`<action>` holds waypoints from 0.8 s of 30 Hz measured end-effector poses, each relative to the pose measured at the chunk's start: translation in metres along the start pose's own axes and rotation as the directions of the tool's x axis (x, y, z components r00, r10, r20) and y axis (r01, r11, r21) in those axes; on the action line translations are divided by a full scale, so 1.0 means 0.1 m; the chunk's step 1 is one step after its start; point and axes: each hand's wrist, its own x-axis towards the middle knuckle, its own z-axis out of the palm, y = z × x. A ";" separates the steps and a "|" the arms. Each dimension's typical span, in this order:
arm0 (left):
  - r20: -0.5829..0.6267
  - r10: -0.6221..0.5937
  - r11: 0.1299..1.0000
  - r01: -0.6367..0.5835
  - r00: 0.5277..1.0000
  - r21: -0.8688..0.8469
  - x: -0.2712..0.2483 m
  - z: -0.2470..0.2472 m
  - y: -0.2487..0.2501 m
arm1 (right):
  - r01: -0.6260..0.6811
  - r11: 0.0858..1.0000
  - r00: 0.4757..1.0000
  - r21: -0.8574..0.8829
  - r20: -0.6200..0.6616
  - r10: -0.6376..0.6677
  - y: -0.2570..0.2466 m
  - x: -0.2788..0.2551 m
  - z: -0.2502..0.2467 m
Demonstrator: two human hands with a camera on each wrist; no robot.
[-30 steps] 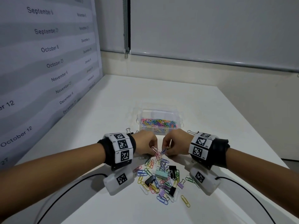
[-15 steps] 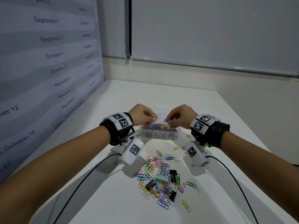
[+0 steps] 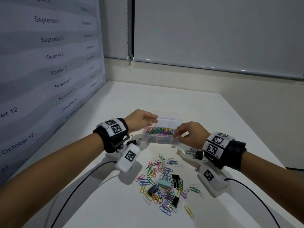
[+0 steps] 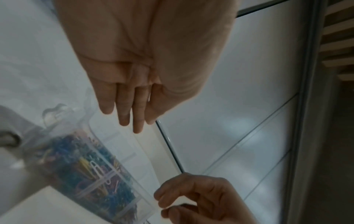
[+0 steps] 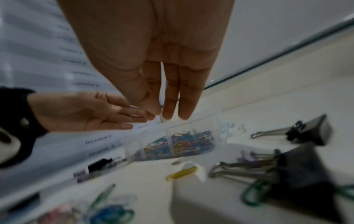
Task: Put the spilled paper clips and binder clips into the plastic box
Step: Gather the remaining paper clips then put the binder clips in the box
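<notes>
The clear plastic box (image 3: 160, 141) stands mid-table, full of coloured paper clips; it also shows in both wrist views (image 4: 122, 160) (image 5: 172, 134). My left hand (image 3: 154, 120) hovers over its far left side, fingers straight and empty (image 4: 134, 119). My right hand (image 3: 176, 137) hangs over the box's near right corner with relaxed fingers (image 5: 168, 113) holding nothing. The spilled pile of paper clips (image 3: 158, 168) lies in front of the box, with a mint binder clip (image 3: 164, 184) and black binder clips (image 3: 176, 178) in it.
More black binder clips lie beside my right wrist (image 3: 198, 154) (image 5: 310, 130) and under my left wrist (image 3: 132, 142). A yellow paper clip (image 5: 182, 172) lies alone near the box. A dated wall panel (image 3: 49, 71) borders the table's left edge. Cables trail from both wrists.
Both hands carried pinched paper clips from the pile up over the box. Now the fingers have spread and the clips are gone from them; the right hand has drawn back to the box's near corner.
</notes>
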 end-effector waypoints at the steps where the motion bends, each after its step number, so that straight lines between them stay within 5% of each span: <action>1: -0.002 0.046 0.999 -0.046 0.999 0.025 -0.07 -0.02 0.01 | 0.018 0.999 1.000 -0.036 -0.017 -0.019 0.01 -0.04 0.02; 5: 0.106 0.083 0.961 -0.107 0.991 0.255 -0.40 -0.05 0.00 | 0.067 0.978 0.996 -0.199 0.078 -0.053 0.06 -0.13 0.10; 10: 0.267 -0.195 0.715 -0.050 0.944 0.697 -0.78 0.00 -0.09 | 0.016 0.956 0.942 -0.294 0.324 0.084 0.04 -0.15 0.17; 16: 0.194 -0.188 0.606 -0.041 0.963 0.795 -1.04 0.14 -0.20 | 0.054 0.962 0.929 -0.266 0.367 0.050 -0.06 -0.17 0.21; 24: 0.210 -0.189 0.635 -0.044 0.959 0.772 -0.92 0.26 -0.16 | 0.129 0.974 0.906 -0.186 0.421 -0.040 -0.24 -0.13 0.40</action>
